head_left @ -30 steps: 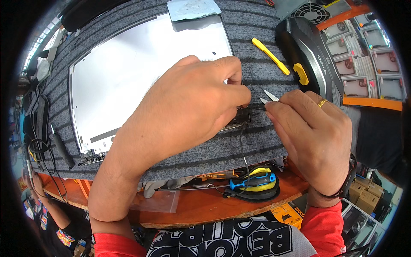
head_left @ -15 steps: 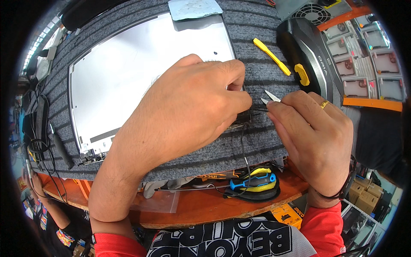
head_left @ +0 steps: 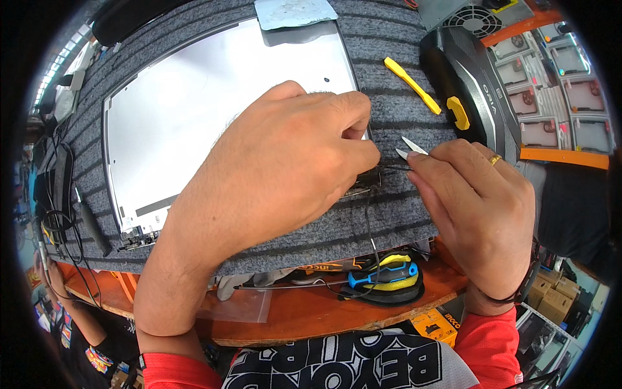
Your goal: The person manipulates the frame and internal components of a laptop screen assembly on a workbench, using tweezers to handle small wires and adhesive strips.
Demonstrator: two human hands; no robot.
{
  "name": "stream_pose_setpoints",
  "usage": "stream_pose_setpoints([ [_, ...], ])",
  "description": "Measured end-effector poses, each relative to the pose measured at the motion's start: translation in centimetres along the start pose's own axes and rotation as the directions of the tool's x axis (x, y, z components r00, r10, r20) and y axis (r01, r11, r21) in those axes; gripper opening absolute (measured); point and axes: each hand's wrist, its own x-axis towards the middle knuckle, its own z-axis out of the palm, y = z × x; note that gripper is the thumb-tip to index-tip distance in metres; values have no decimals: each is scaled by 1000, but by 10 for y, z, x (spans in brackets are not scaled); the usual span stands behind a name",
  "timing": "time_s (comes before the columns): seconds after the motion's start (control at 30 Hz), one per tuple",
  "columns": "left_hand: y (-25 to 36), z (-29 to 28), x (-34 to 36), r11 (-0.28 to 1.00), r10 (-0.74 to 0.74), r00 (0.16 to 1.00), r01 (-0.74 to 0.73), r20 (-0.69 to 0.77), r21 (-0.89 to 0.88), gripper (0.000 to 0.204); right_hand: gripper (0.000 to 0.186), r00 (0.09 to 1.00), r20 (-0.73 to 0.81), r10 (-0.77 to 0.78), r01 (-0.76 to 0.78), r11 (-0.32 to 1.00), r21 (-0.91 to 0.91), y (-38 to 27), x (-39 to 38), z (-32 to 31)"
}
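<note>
A large white-faced laptop screen panel [head_left: 175,117] with a thin dark frame lies on the grey striped mat. My left hand [head_left: 298,146] reaches across it, thumb and fingers pinched together at its lower right corner. Whatever sits between those fingertips is hidden. To the right, my right hand [head_left: 479,188] grips pale pointed tweezers [head_left: 414,148], tips slightly apart and directed up and left. A thin black cable [head_left: 392,167] stretches between the two hands, just below the tweezer tips. Another thin cable [head_left: 368,223] hangs from the panel's corner toward the mat's front edge.
Beyond my right hand lie a yellow pry tool [head_left: 413,85] and a black case [head_left: 466,84]. A light blue pad [head_left: 295,13] rests on the panel's far edge. Blue-and-yellow-handled tools [head_left: 385,275] occupy the orange shelf [head_left: 298,318]. A screwdriver [head_left: 92,223] and cables are at left.
My right hand and the tweezers have shifted very slightly to the right. My left hand stays at the panel's corner, almost unmoved.
</note>
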Motion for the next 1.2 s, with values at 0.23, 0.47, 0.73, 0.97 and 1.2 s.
stream_pose_setpoints([
  [0.23,0,-1,0,1000,4,1000,-4,3,12,15,21,1000,-10,-2,2,1000,-13,0,-1,-1],
  [0.47,0,0,0,1000,-3,1000,3,13,14,15,22,999,-18,31,-31,999,-4,-2,-2,0],
  [0.73,1,-2,1,1000,0,1000,0,29,16,17,26,997,-51,65,-62,996,70,6,-4,-7],
  [0.97,-4,2,-3,999,8,1000,-8,-12,-36,15,20,962,-73,262,-159,761,629,30,-6,-8],
  [1.2,-7,6,3,995,4,998,-9,-59,-94,13,19,959,-213,189,69,570,818,39,-10,13],
])
